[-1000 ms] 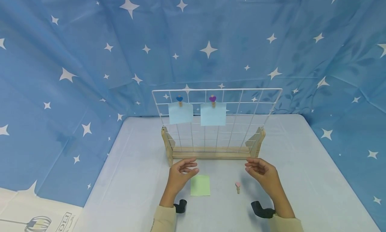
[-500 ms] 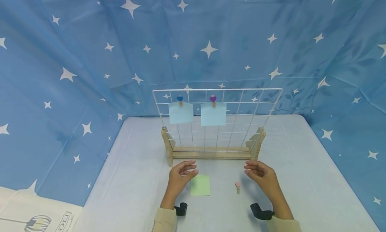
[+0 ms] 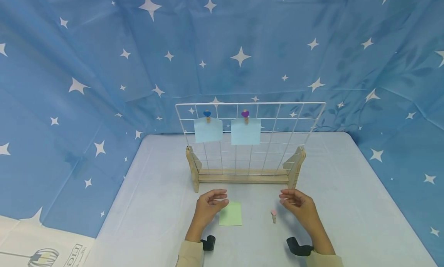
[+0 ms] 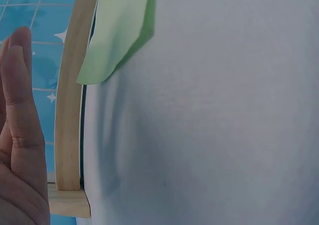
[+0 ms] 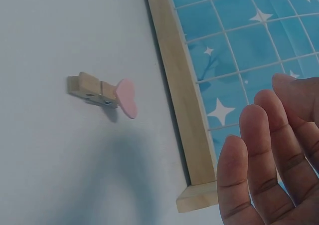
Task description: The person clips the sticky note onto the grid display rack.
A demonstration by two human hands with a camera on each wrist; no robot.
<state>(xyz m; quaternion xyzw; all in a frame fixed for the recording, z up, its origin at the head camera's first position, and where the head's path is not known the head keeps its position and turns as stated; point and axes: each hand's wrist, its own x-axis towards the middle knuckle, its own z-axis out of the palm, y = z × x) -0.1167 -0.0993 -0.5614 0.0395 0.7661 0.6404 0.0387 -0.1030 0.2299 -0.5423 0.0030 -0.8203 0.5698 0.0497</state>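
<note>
My left hand (image 3: 206,208) hovers over the table with relaxed fingers and holds nothing. Just right of it lies a green sticky note (image 3: 230,214), whose edge curls up in the left wrist view. My right hand (image 3: 302,207), also loosely bent and holding nothing, is above the table beside a small wooden clothespin (image 3: 274,217) with a pink heart. In the right wrist view that clothespin (image 5: 102,93) lies on the white surface, apart from the fingers (image 5: 258,140).
Behind the hands stands a white wire grid (image 3: 270,143) on a wooden base (image 3: 243,178). Two light blue notes hang on it: the left note (image 3: 208,131) under a blue heart clothespin, the right note (image 3: 246,133) under a purple one. A starry blue cloth (image 3: 222,47) surrounds the table.
Both hands have moved slightly back toward the person, away from the grid. The notes and the clothespins have stayed where they were.
</note>
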